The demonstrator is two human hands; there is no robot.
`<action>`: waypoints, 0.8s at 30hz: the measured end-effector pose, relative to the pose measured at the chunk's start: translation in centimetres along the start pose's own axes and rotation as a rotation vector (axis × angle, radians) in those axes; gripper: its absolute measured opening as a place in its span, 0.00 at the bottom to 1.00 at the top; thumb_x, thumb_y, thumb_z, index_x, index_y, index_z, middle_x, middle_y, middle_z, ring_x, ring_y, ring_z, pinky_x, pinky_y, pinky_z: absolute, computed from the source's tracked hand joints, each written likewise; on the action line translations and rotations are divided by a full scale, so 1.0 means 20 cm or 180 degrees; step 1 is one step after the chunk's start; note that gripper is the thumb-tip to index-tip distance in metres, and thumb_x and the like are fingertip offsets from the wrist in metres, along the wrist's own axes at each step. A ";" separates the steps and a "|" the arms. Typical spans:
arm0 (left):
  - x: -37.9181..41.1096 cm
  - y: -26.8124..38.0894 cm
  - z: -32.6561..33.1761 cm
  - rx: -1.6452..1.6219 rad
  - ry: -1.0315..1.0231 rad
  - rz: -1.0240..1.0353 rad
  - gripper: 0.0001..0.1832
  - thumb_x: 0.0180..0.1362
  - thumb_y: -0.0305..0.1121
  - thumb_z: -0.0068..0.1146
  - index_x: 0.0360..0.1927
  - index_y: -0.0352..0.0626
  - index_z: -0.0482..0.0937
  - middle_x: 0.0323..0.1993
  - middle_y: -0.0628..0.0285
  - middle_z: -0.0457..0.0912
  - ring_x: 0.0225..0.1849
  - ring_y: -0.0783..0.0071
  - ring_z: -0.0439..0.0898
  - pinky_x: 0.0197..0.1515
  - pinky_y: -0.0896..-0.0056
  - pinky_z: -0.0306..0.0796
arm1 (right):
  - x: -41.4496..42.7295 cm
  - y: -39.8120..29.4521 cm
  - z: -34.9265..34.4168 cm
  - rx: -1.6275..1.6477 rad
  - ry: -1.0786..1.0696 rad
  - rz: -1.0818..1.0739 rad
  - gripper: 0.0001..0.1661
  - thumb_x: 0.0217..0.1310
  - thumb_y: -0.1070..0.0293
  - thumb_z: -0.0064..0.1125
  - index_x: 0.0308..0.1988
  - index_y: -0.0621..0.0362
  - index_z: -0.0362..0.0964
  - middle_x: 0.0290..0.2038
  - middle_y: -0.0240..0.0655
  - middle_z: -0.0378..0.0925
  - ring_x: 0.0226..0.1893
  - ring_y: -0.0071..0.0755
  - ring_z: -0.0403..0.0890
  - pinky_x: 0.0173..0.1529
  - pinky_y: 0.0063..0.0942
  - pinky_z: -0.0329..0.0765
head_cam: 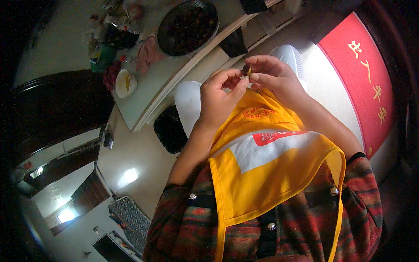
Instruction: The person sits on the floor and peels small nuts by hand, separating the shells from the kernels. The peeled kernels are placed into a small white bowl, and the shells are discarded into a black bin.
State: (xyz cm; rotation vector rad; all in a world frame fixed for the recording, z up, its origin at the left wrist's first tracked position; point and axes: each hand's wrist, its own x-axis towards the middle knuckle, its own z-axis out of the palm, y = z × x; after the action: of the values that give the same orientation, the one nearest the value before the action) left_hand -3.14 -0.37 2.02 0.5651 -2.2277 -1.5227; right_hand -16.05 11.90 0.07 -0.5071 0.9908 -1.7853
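Observation:
Above my lap, my left hand (pixel 222 93) and my right hand (pixel 278 75) meet at the fingertips around a small dark-shelled nut (pixel 247 70). A strip of yellow shows at its side, where the dark shell is split or partly off. The thumbs and forefingers of both hands pinch it; its underside is hidden by the fingers. Below the hands spreads the yellow apron (pixel 262 193) I wear, which bears writing. Beyond them on the table, a large round metal pan (pixel 160 34) holds many dark pieces. A white bowl (pixel 120 93) with some yellow pieces stands near the table's corner.
A pink cloth (pixel 147 54) lies on the glass-topped table (pixel 134 113) between pan and bowl. Bottles and bags (pixel 121 29) crowd its far side. A black stool or bin (pixel 170 129) stands by my left knee. To the right, a red mat (pixel 363 78) bears yellow characters.

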 end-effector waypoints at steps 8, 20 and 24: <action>0.01 0.05 0.00 0.0756 0.0085 0.0386 0.09 0.48 0.26 0.60 0.33 0.33 0.77 0.27 0.57 0.80 0.26 0.74 0.79 0.31 0.76 0.73 | 0.00 0.00 -0.01 -0.0383 -0.0059 0.0049 0.18 0.55 0.73 0.58 0.47 0.63 0.69 0.38 0.32 0.76 0.37 0.24 0.76 0.42 0.22 0.75; -0.01 0.05 0.03 0.0868 0.0046 0.0224 0.06 0.43 0.24 0.58 0.27 0.35 0.74 0.17 0.56 0.77 0.19 0.70 0.78 0.24 0.73 0.72 | -0.02 0.04 0.01 -0.0490 -0.0081 0.0198 0.15 0.55 0.73 0.58 0.44 0.65 0.70 0.36 0.33 0.76 0.36 0.24 0.76 0.43 0.22 0.74; -0.01 0.02 0.04 0.0751 0.0172 0.0157 0.06 0.43 0.24 0.58 0.26 0.36 0.74 0.16 0.56 0.77 0.18 0.71 0.77 0.23 0.73 0.71 | -0.02 0.05 0.01 -0.0473 -0.0076 0.0129 0.15 0.56 0.73 0.58 0.44 0.65 0.70 0.36 0.33 0.76 0.36 0.24 0.76 0.43 0.22 0.74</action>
State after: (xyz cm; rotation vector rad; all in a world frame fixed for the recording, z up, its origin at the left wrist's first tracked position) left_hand -3.45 0.53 2.03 0.6069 -2.3769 -1.2144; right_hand -15.14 11.97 -0.54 -0.5954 1.1148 -1.6739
